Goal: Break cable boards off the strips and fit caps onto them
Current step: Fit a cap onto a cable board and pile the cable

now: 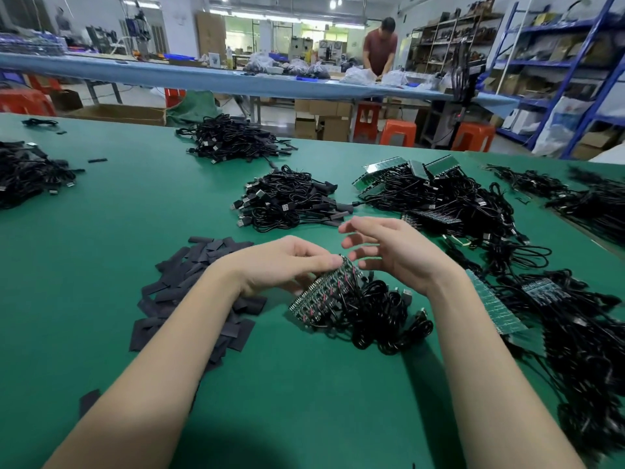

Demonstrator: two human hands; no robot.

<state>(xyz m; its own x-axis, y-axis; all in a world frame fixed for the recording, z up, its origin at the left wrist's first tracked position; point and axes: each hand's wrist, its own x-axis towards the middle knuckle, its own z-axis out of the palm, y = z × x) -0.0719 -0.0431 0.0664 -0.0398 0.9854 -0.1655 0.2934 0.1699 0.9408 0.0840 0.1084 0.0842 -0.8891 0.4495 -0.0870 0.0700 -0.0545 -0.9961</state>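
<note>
A strip of cable boards (324,292) stands tilted on the green table (135,204), its black cables (382,316) coiled to the right. My left hand (284,265) holds the strip's upper end, thumb on its top edge. My right hand (389,248) hovers just right of that end with fingers spread and relaxed, gripping nothing. A heap of flat black caps (189,286) lies to the left, partly under my left forearm.
A pile of capped cables (291,201) lies beyond my hands. More strips with cables (433,194) fill the right side, and a green strip (497,302) lies by my right forearm. Further cable heaps (233,137) sit farther back. A person (380,49) works at a far bench.
</note>
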